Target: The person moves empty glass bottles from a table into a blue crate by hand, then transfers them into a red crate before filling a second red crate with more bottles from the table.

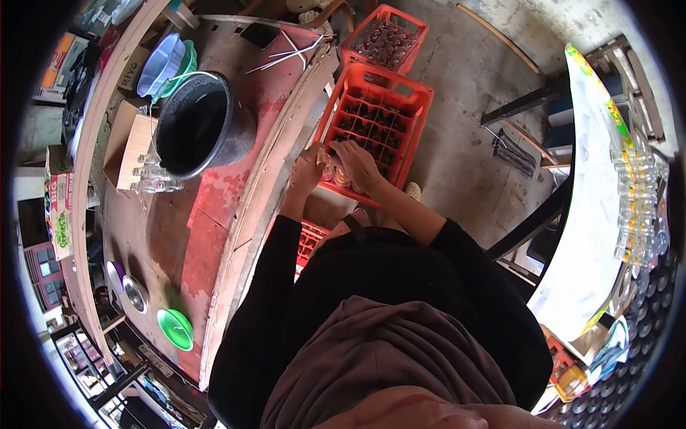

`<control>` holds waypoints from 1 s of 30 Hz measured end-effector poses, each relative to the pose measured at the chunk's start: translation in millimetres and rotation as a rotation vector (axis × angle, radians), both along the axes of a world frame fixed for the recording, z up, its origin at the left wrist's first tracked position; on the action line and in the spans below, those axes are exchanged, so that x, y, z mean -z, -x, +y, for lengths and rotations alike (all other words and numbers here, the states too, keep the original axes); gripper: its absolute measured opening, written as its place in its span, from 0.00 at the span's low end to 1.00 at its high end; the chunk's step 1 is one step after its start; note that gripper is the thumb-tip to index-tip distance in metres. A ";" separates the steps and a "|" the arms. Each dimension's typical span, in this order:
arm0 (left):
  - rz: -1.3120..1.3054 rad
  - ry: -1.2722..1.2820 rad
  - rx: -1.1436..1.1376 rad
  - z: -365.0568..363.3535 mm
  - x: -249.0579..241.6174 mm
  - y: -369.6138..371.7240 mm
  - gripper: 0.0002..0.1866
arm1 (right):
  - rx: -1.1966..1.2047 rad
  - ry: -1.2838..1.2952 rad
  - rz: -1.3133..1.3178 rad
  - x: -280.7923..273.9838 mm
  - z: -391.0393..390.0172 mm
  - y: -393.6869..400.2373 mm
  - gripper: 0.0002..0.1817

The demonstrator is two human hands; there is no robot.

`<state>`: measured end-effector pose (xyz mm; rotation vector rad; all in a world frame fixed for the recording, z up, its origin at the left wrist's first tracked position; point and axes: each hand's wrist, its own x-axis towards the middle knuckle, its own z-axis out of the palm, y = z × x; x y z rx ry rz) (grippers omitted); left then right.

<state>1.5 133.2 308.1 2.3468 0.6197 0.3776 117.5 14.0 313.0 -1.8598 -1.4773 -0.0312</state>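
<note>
Both hands are at the near left corner of a red divided crate (418, 132), which holds several dark bottles in its compartments. My left hand (307, 170) is closed round something at the crate's edge that I cannot make out. Beside it, my right hand (355, 164) reaches over the near compartments with its fingers bent down; what they grip is hidden. Clear glass bottles (341, 176) with orange-red marks stand in the near row under my right hand. Behind is a second red crate (386, 64) full of clear bottles.
A worn red-brown table (221, 186) at the left bears a black bucket (243, 132), clear bottles (153, 179), a green bowl (176, 329) and white straws (293, 53). Another red crate (309, 247) is below. At the right, glass bottles (634, 207) line a white table (582, 214).
</note>
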 end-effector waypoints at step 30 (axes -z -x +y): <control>0.082 -0.237 0.200 -25.8 48.9 -53.3 0.18 | 0.293 0.171 0.401 -67.0 -261.4 -166.5 0.14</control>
